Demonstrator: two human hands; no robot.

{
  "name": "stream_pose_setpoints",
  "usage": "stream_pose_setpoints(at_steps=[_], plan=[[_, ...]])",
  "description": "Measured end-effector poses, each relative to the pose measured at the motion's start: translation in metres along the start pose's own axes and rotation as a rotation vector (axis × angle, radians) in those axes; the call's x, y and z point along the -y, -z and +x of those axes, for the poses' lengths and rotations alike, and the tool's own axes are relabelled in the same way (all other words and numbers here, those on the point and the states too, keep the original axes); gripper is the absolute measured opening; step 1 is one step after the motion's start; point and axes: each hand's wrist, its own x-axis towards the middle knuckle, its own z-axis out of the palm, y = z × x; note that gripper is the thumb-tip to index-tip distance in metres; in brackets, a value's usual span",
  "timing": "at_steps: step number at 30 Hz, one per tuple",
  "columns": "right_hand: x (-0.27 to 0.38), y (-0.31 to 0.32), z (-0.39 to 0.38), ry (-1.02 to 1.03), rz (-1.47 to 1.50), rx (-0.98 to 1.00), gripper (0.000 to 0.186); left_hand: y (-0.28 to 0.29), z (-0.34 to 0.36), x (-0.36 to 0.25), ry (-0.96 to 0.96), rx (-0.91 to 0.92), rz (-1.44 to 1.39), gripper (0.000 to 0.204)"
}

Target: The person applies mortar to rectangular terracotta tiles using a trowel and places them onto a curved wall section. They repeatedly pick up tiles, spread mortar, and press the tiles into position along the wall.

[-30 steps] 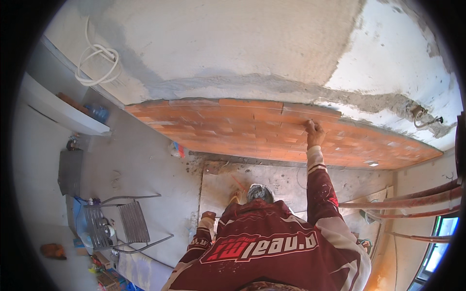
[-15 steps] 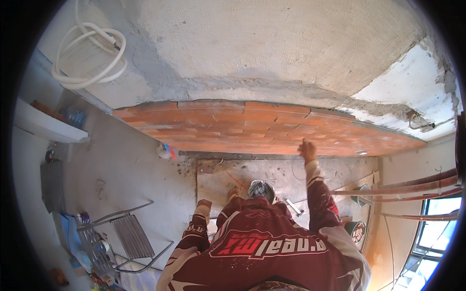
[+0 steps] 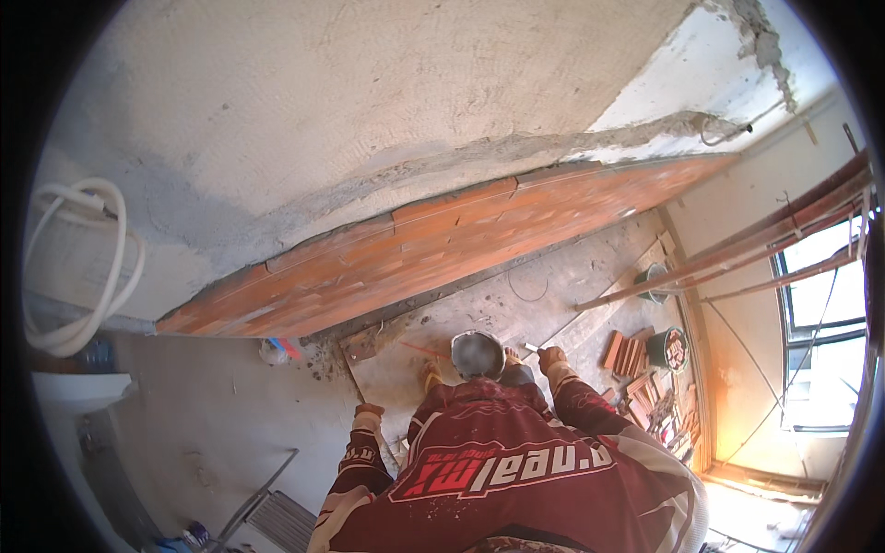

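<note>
Orange brick facing (image 3: 442, 235) covers the lower part of a rough plastered wall (image 3: 350, 101) in a room with a bright window (image 3: 825, 332). A person's right hand (image 3: 551, 358) meets a pale tool (image 3: 531, 347) above a dusty floor board (image 3: 576, 263); the left hand (image 3: 370, 408) is well apart, and whether either hand's fingers grip cannot be told.
</note>
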Motion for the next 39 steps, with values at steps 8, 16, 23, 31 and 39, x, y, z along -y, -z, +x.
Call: stream_pose_setpoints(at_steps=[8,16,23,31,39], plan=[[0.068,0.057,-0.033,0.001,0.581,-0.049,0.080,-0.040,0.071,0.060,0.394,-0.236,-1.490,0.025],[0.073,0.020,-0.029,0.064,0.549,0.065,0.060,0.014,0.035,-0.010,0.284,-0.173,-1.158,0.027],[0.047,0.062,-0.088,-0.061,0.737,0.119,0.058,-0.008,-0.006,-0.029,0.376,0.012,-0.957,0.035],[-0.024,-0.076,-0.161,-0.491,0.847,0.098,0.053,-0.030,0.022,-0.021,0.299,0.052,-0.625,0.038],[-0.055,-0.143,-0.213,-0.691,0.895,0.100,0.057,0.051,0.072,-0.049,0.273,-0.077,-0.974,0.020]])
